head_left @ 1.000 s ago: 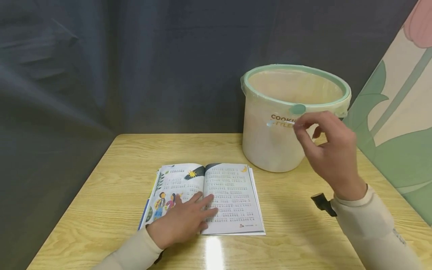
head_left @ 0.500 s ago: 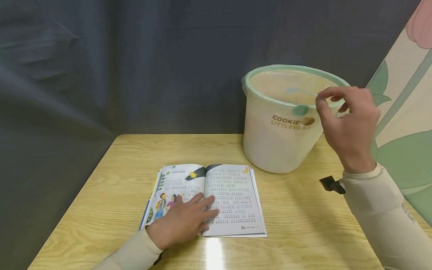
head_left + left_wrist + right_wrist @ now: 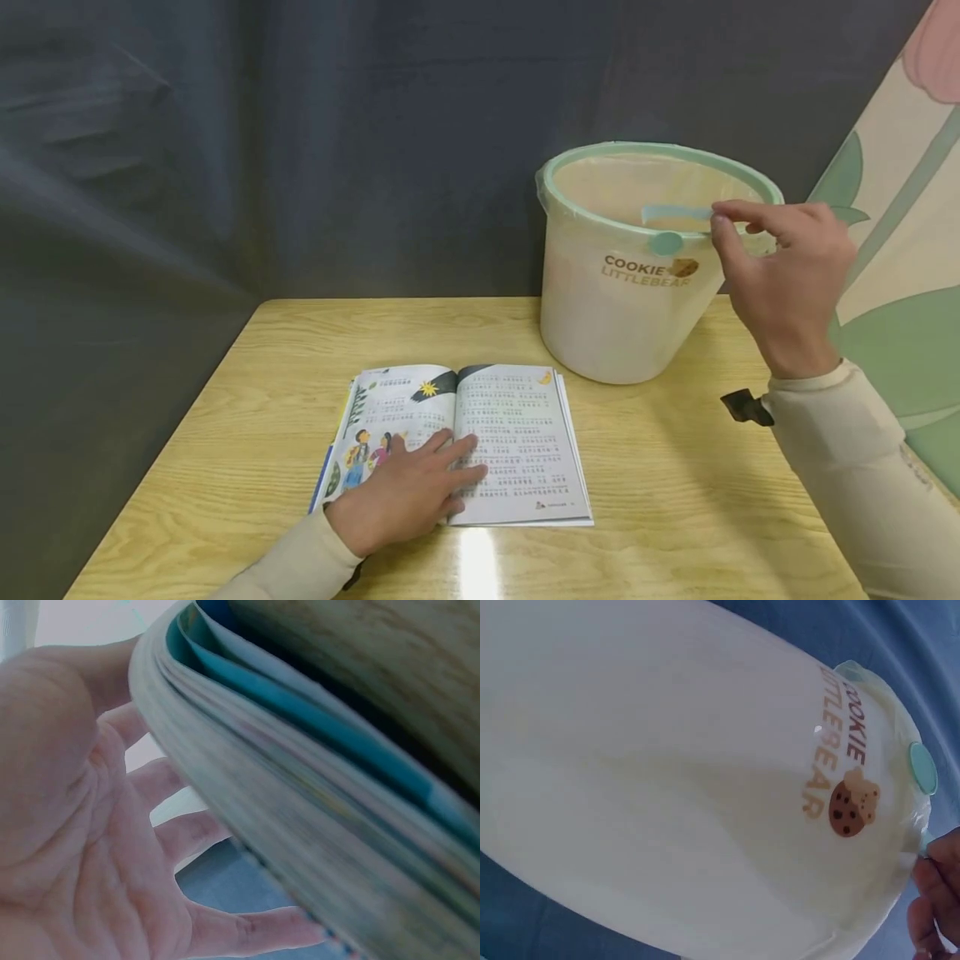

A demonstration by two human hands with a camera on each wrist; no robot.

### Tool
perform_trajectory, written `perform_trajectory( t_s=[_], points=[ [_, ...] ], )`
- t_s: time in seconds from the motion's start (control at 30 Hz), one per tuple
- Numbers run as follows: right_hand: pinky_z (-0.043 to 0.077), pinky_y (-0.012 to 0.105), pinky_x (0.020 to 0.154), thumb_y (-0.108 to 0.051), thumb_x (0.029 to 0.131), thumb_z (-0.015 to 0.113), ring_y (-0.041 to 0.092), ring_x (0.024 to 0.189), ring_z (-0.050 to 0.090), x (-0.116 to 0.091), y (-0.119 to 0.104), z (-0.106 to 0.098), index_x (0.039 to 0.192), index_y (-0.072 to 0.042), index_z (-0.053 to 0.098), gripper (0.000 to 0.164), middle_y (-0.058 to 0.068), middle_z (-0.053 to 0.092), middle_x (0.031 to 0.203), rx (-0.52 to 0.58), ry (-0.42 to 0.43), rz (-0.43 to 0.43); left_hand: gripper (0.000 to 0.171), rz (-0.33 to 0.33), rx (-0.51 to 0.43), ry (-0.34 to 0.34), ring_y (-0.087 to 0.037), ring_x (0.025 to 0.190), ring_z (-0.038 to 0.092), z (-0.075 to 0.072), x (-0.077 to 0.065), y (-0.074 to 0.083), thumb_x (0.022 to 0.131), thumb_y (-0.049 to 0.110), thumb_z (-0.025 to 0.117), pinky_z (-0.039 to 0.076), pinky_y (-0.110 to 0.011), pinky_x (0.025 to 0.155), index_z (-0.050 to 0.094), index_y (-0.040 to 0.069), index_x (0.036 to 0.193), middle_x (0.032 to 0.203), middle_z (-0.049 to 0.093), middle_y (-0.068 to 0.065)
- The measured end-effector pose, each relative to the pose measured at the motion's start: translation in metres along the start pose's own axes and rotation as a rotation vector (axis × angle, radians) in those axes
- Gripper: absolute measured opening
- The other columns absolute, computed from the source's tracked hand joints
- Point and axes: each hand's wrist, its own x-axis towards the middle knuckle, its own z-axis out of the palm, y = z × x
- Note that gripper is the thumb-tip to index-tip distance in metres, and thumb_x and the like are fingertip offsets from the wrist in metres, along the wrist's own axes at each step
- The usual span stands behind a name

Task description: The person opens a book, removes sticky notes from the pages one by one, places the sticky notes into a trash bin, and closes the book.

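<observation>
My left hand (image 3: 412,492) rests with spread fingers across the inner fold of an open illustrated book (image 3: 517,425). Seen in the left wrist view, the thumb and fingers (image 3: 187,832) reach over the edge of the book's curved page stack (image 3: 300,802). Between thumb and index finger my right hand (image 3: 787,271) pinches one end of a translucent pale blue strip (image 3: 677,214). The strip points left, overlapping the mouth of a cream bin (image 3: 615,321) with a mint-green rim. In the right wrist view the fingertips (image 3: 930,877) are right by the rim, most of the strip hidden.
The bin, lined with a clear bag and printed "COOKIE LITTLEBEAR", stands at the back right of the wooden table (image 3: 247,433). Behind it hangs a dark curtain (image 3: 405,150). A flower-patterned panel (image 3: 892,275) runs along the right side.
My right hand has moved up and to the right with the strip, from in front of the bin's print to its rim. My left hand has stayed on the book.
</observation>
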Motion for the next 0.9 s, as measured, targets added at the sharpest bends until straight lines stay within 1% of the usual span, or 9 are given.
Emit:
perform_trajectory(
  t_s=[0.03,0.1,0.2,0.43,0.53,0.6,0.67,0.8,0.9],
  points=[
    [0.023,0.022,0.083,-0.017,0.090,0.068,-0.019,0.083,0.034,0.000,-0.001,0.000,0.098,-0.010,0.081,0.016,-0.012,0.068,0.072,-0.008,-0.003,0.013,0.046,-0.001,0.000,0.002,-0.027,0.139,0.046,0.000,0.000,0.000,0.096,0.041,0.062,0.050,-0.069,0.084,0.054,0.037,0.141,0.155,0.044,0.005],
    [0.021,0.025,0.086,-0.017,0.090,0.068,-0.020,0.084,0.032,0.000,-0.003,0.000,0.099,-0.010,0.080,0.016,0.006,0.074,0.076,-0.026,-0.014,0.033,0.046,-0.003,-0.003,0.004,-0.027,0.139,0.046,0.000,0.000,0.000,0.096,0.041,0.062,0.050,-0.069,0.084,0.054,0.037,0.141,0.155,0.044,0.005],
    [0.019,0.026,0.089,-0.015,0.090,0.069,-0.018,0.085,0.032,-0.001,-0.006,0.000,0.100,-0.010,0.080,0.016,0.022,0.075,0.086,-0.023,-0.012,0.049,0.046,-0.004,-0.004,0.006,-0.027,0.139,0.046,0.001,0.000,0.000,0.096,0.041,0.062,0.050,-0.069,0.084,0.054,0.037,0.141,0.155,0.044,0.005],
    [0.024,0.026,0.089,-0.018,0.090,0.067,-0.015,0.088,0.038,-0.019,-0.015,-0.002,0.094,-0.005,0.081,0.020,0.023,0.072,0.079,0.076,0.040,-0.089,0.046,-0.007,0.001,0.004,-0.027,0.139,0.046,0.002,0.001,-0.001,0.096,0.042,0.061,0.049,-0.070,0.085,0.053,0.037,0.142,0.156,0.043,0.005],
    [0.031,0.024,0.085,-0.020,0.087,0.067,0.004,0.078,0.055,-0.043,-0.023,0.003,0.088,-0.001,0.080,0.022,0.021,0.073,0.078,0.159,0.024,-0.181,0.046,-0.012,0.007,0.000,-0.027,0.140,0.046,0.001,0.001,-0.001,0.096,0.042,0.061,0.049,-0.070,0.085,0.053,0.038,0.142,0.156,0.043,0.005],
    [0.036,0.026,0.080,-0.021,0.088,0.064,0.018,0.075,0.060,-0.063,-0.026,0.008,0.087,-0.001,0.078,0.025,0.018,0.074,0.079,0.188,-0.078,-0.273,0.047,-0.018,0.007,-0.010,-0.027,0.140,0.045,0.001,0.001,0.000,0.096,0.042,0.061,0.048,-0.071,0.086,0.052,0.038,0.142,0.157,0.042,0.006],
    [0.040,0.028,0.077,-0.021,0.088,0.062,0.026,0.078,0.062,-0.082,-0.030,0.014,0.088,-0.004,0.077,0.023,0.011,0.076,0.082,0.196,-0.245,-0.375,0.047,-0.025,0.008,-0.011,-0.027,0.141,0.045,0.000,-0.001,0.000,0.096,0.042,0.061,0.047,-0.072,0.087,0.052,0.039,0.142,0.157,0.042,0.006],
    [0.048,0.031,0.079,-0.022,0.088,0.069,0.015,0.089,0.066,-0.119,-0.037,0.023,0.094,-0.015,0.076,0.012,-0.003,0.075,0.093,0.132,-0.650,-0.463,0.047,-0.031,0.021,-0.009,-0.027,0.142,0.045,-0.001,-0.003,0.002,0.097,0.043,0.060,0.046,-0.072,0.090,0.050,0.040,0.143,0.158,0.041,0.007],
    [0.053,0.037,0.091,-0.031,0.087,0.075,0.014,0.105,0.065,-0.143,-0.043,0.026,0.109,-0.021,0.073,0.023,-0.007,0.072,0.111,0.077,-0.970,-0.478,0.048,-0.038,0.038,-0.009,-0.025,0.143,0.044,0.000,-0.004,0.002,0.097,0.045,0.058,0.045,-0.071,0.093,0.048,0.042,0.144,0.159,0.039,0.008]
  ],
)
